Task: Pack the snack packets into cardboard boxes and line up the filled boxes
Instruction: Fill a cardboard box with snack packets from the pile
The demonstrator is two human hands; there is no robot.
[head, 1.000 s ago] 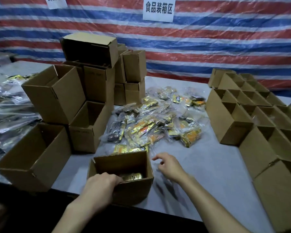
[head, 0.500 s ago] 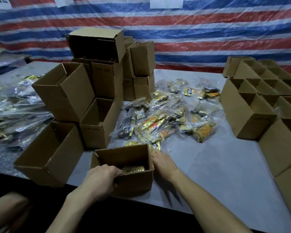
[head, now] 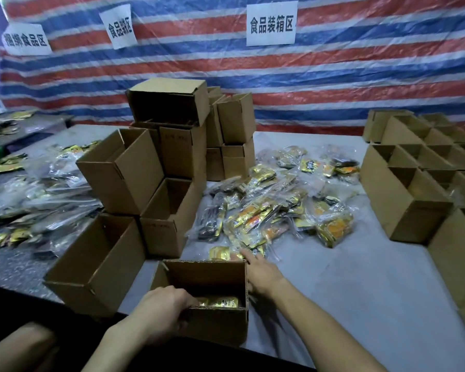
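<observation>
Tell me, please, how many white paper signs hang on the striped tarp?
3: the far-left sign, the tilted sign beside it, and the centre sign. Others may lie outside the frame.

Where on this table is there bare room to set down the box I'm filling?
The widest bare patch of table lies right of the front box, between the snack pile and the lined-up boxes. A smaller strip sits behind the pile. The left is crowded with stacked boxes and bagged packets.
</observation>
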